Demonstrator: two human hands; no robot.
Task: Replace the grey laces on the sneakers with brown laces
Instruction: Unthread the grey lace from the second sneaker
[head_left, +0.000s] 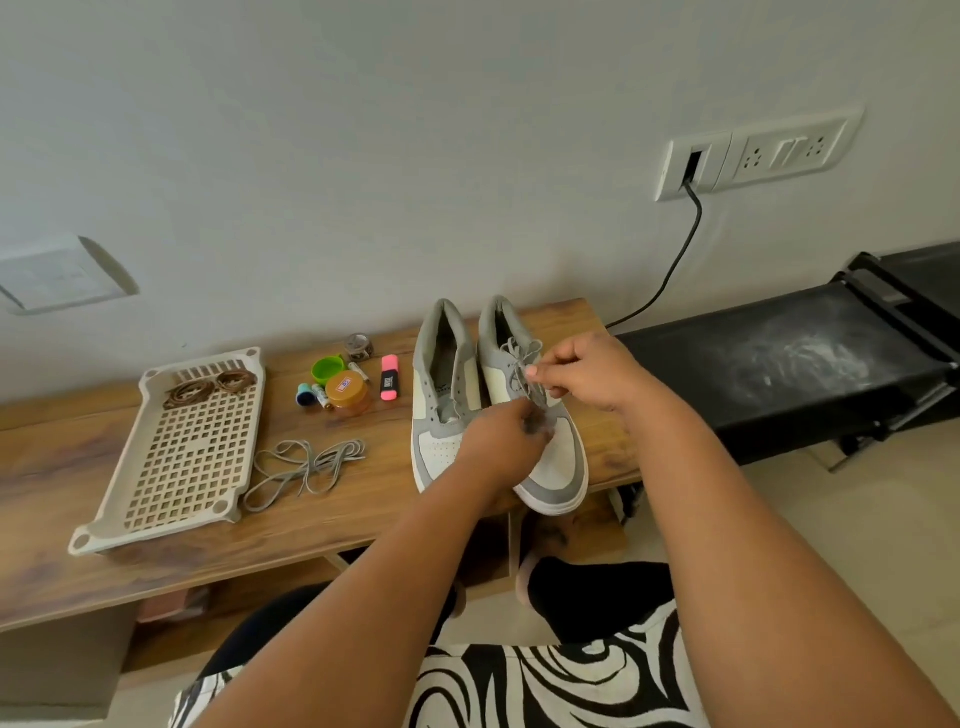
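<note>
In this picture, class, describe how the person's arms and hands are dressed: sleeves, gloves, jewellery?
Both arms are bare to the frame's edge, with no sleeves visible. The left hand and right hand wear no gloves, and no rings, watch or bracelets show.

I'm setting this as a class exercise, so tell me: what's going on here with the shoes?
A person is unlacing the right sneaker: both hands, left and right, pinch its grey lace. The left sneaker is already laceless; its removed lace lies on the wooden bench. The brown laces wait in the tray.
</note>
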